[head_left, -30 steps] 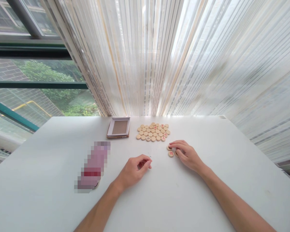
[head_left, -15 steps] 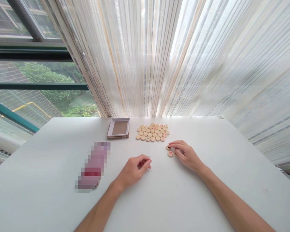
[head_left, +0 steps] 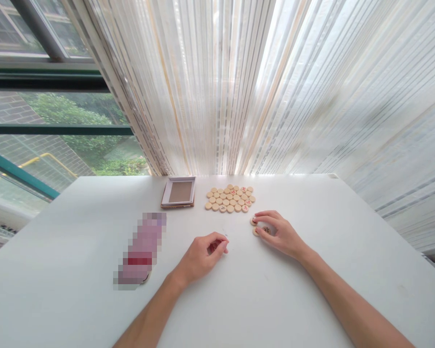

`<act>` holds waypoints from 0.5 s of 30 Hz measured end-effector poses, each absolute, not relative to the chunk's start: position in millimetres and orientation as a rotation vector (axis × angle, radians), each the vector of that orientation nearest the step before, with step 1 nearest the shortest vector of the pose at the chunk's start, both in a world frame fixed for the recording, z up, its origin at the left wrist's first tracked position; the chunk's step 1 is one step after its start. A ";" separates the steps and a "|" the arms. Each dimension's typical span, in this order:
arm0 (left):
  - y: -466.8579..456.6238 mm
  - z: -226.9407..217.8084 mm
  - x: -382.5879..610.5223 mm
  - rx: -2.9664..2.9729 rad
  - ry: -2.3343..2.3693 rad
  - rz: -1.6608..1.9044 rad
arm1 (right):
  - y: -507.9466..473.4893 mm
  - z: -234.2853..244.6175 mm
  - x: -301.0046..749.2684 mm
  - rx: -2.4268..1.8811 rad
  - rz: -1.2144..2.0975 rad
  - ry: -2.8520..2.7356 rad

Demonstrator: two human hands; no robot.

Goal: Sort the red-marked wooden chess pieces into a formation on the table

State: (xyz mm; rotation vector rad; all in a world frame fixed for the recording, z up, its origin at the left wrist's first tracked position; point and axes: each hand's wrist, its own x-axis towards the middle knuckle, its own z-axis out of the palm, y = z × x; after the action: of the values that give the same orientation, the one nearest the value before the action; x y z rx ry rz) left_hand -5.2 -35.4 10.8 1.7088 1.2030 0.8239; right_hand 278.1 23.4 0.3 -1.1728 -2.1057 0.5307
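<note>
Three small, round, pale wooden discs [head_left: 266,230] lie at the fingers of the right hand [head_left: 278,233], the nearer one; it is half spread, fingertips touching two of them; the left hand [head_left: 205,253], loosely curled (whether around anything, I cannot tell), is well to their left above the smooth white counter [head_left: 268,304]; beyond, a flat cluster of matching discs [head_left: 229,202], longest sideways, sits beside an open, shallow, white-rimmed rectangular box [head_left: 181,192].

We are holding our left hand [head_left: 202,253] loosely curled. Our right hand [head_left: 283,234] is arching palm-down, thumb [head_left: 268,236] and forefinger [head_left: 270,218] parted; both forearms [head_left: 340,292] are slanting inward.
</note>
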 end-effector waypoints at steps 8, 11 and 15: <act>-35.0 11.5 -5.1 1.701 1.199 0.826 | 22.6 1.2 278.3 -1.170 0.540 -2.107; -34.8 11.1 -5.2 1.700 1.200 0.820 | 22.4 1.2 277.7 -1.163 0.533 -2.098; -34.6 10.8 -5.2 1.703 1.202 0.814 | 23.1 1.0 279.2 -1.177 0.539 -2.077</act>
State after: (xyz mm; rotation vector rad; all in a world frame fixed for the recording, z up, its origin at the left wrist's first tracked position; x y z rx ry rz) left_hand -5.2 -34.6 10.8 1.7034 1.2023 0.8139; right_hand 279.2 23.1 1.0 -1.1774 -2.0773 0.5389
